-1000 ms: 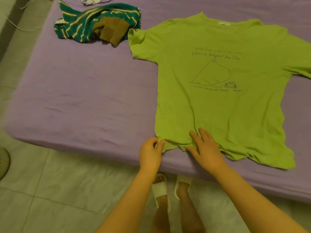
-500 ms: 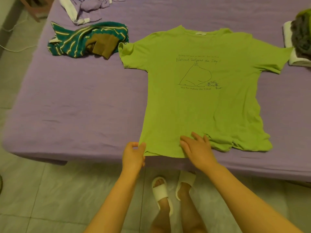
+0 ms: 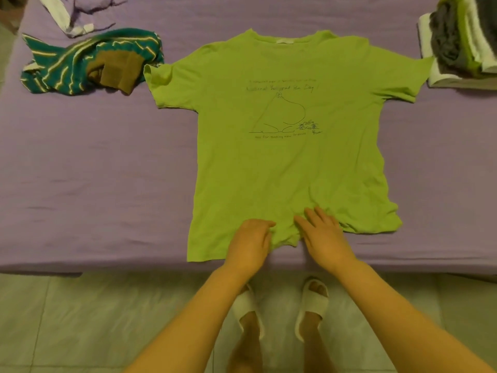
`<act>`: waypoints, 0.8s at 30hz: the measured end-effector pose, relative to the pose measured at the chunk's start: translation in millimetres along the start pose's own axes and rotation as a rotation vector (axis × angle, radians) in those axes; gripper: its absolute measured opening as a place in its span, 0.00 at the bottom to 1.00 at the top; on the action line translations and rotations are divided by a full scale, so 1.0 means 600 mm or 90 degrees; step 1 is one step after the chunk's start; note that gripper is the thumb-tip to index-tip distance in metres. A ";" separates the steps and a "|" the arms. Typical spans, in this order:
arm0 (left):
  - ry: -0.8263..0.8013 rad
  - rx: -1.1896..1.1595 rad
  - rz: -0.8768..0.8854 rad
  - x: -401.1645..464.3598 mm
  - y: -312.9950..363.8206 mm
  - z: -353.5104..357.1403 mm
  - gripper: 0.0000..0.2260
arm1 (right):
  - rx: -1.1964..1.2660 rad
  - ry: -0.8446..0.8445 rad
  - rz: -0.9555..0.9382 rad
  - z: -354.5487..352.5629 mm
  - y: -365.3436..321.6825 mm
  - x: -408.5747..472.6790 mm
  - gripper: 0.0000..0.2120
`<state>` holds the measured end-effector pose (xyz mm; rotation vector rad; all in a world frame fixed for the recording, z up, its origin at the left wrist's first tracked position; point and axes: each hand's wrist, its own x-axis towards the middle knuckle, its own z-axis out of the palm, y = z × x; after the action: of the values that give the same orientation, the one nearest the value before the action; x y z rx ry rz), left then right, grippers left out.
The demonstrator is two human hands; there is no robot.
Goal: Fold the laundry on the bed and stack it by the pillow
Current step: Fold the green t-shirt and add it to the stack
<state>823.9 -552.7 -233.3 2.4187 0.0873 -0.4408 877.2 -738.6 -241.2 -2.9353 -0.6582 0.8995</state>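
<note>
A lime-green T-shirt (image 3: pixel 290 162) lies spread flat, print side up, on the purple bed (image 3: pixel 94 162), its hem at the near edge. My left hand (image 3: pixel 251 242) rests on the middle of the hem with its fingers loosely bent. Just to its right, my right hand (image 3: pixel 322 234) presses flat on the hem with fingers spread. The cloth bunches slightly between the two hands, and the hem's right corner is rumpled. A stack of folded laundry (image 3: pixel 457 47) in grey, green and white sits at the far right. The pillow is out of view.
A teal striped garment with a brown part (image 3: pixel 88 63) lies crumpled at the far left, touching the shirt's left sleeve. A lilac and white garment (image 3: pixel 78 17) lies behind it. Tiled floor and my feet in white slippers (image 3: pixel 312 300) are below the bed edge.
My left hand has let go of the hem's left corner and moved right to the middle of the hem, beside my right hand. The view has shifted, showing the folded stack.
</note>
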 end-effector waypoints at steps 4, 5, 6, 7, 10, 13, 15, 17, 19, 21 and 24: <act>-0.051 -0.018 0.050 0.054 0.094 0.063 0.15 | 0.077 0.055 0.063 -0.018 0.080 -0.007 0.22; -0.059 -0.020 0.055 0.065 0.114 0.076 0.14 | 0.115 0.070 0.099 -0.021 0.103 -0.010 0.21; -0.066 -0.018 0.064 0.075 0.133 0.088 0.14 | 0.144 0.078 0.135 -0.022 0.129 -0.014 0.21; -0.071 -0.011 0.076 0.084 0.149 0.101 0.14 | 0.158 0.079 0.168 -0.022 0.155 -0.018 0.21; -0.101 0.047 0.078 0.109 0.183 0.139 0.15 | 0.175 0.076 0.237 -0.015 0.223 -0.029 0.23; -0.113 0.085 0.028 0.128 0.198 0.173 0.18 | 0.244 0.076 0.278 -0.002 0.258 -0.027 0.27; -0.098 0.121 0.002 0.134 0.203 0.186 0.20 | 0.268 0.100 0.277 0.006 0.268 -0.022 0.28; -0.074 0.116 -0.009 0.134 0.203 0.188 0.21 | 0.319 0.171 0.248 0.005 0.272 -0.019 0.26; -0.063 0.085 -0.018 0.126 0.201 0.182 0.22 | 0.415 0.259 0.199 -0.005 0.270 -0.027 0.22; -0.035 0.093 -0.014 0.117 0.204 0.171 0.21 | 0.507 0.341 0.164 -0.021 0.264 -0.040 0.17; 0.034 0.082 0.038 0.111 0.230 0.159 0.18 | 0.562 0.391 0.128 -0.041 0.258 -0.057 0.14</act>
<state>883.1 -723.1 -240.4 2.5525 0.0109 -0.3657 925.3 -890.2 -221.1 -2.2525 0.0774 0.1493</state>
